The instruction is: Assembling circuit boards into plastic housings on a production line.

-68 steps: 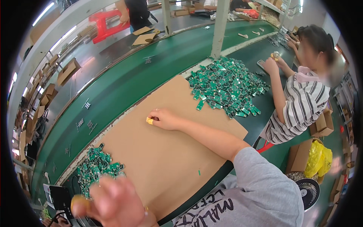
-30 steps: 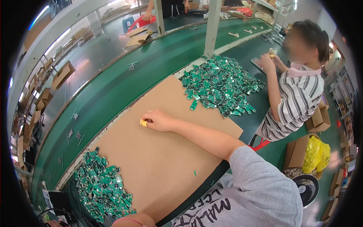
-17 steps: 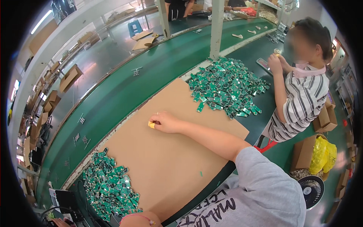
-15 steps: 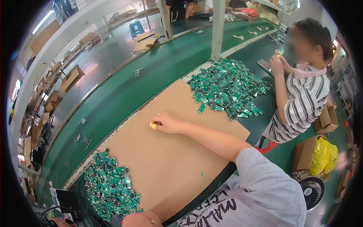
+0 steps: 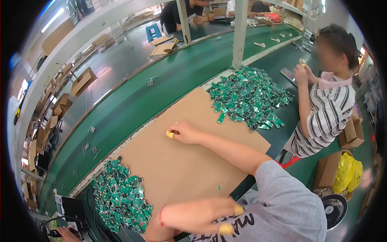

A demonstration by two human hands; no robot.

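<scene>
My right hand point(image 5: 183, 133) rests on a brown cardboard sheet point(image 5: 161, 169), its fingers curled together with yellow finger covers on the tips. Whatever may lie between those fingertips is hidden. My left hand point(image 5: 201, 213), smeared by motion, hovers by the sheet's near edge in front of my grey shirt. Its yellow-covered thumb and finger are spread, with nothing visible between them. One pile of small green circuit boards point(image 5: 123, 197) lies on the left end of the sheet. A larger pile of green circuit boards point(image 5: 250, 97) sits beyond its far right end.
A green conveyor belt point(image 5: 121, 105) runs along the table's far side, with small metal parts on it. A white post point(image 5: 240, 36) rises behind the right pile. At right sits a co-worker point(image 5: 326, 105) in a striped shirt. A black fan point(image 5: 334, 209) stands below.
My left hand has come up into view from the lower edge and swung right, toward my shirt. My right hand stays at the same spot on the cardboard. The whole view has shifted slightly.
</scene>
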